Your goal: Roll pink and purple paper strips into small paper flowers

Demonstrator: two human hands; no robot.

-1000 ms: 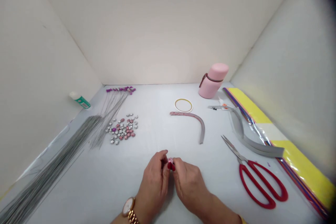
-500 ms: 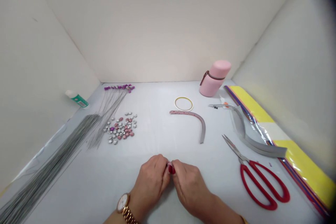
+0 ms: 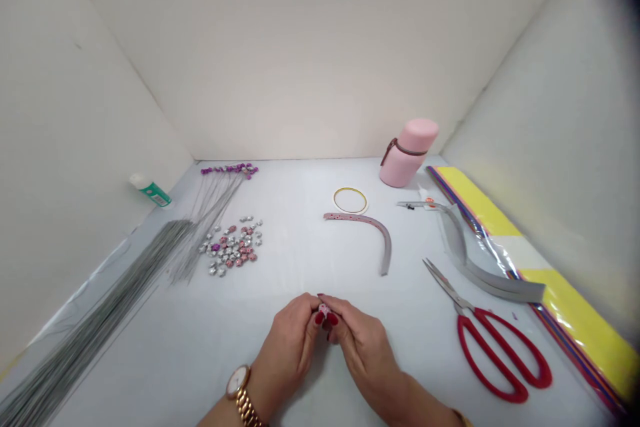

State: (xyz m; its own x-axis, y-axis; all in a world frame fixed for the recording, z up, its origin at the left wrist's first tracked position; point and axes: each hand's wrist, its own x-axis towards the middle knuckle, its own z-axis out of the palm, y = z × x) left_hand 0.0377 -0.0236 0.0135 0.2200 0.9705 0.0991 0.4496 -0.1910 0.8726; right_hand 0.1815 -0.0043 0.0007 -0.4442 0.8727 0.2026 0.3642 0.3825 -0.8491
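Between the fingertips of both hands sits a small pink paper star (image 3: 324, 310), its edges largely covered by fingers. My left hand (image 3: 293, 333) pinches it from the left, the thumb bent against its near side. From the right, my right hand (image 3: 363, 343) closes on the same star, thumb and fingertips touching it. Beyond the hands lies a curved bundle of pink-and-grey paper strips (image 3: 367, 221). Off to the left is a loose group of silver and pink paper stars (image 3: 235, 250), with a purple one among them.
Grey wires (image 3: 110, 300) run along the left side, near purple-tipped stems (image 3: 230, 170) and a green-white tube (image 3: 150, 191). A tape ring (image 3: 350, 200) and pink flask (image 3: 409, 153) stand farther back. Red-handled scissors (image 3: 493, 347), grey strips (image 3: 495, 280) and yellow-topped paper packs (image 3: 565, 307) lie right.
My fingers have shifted around the star, and both thumbs now show on its near side. More of its pink surface is visible. The view has tilted slightly.
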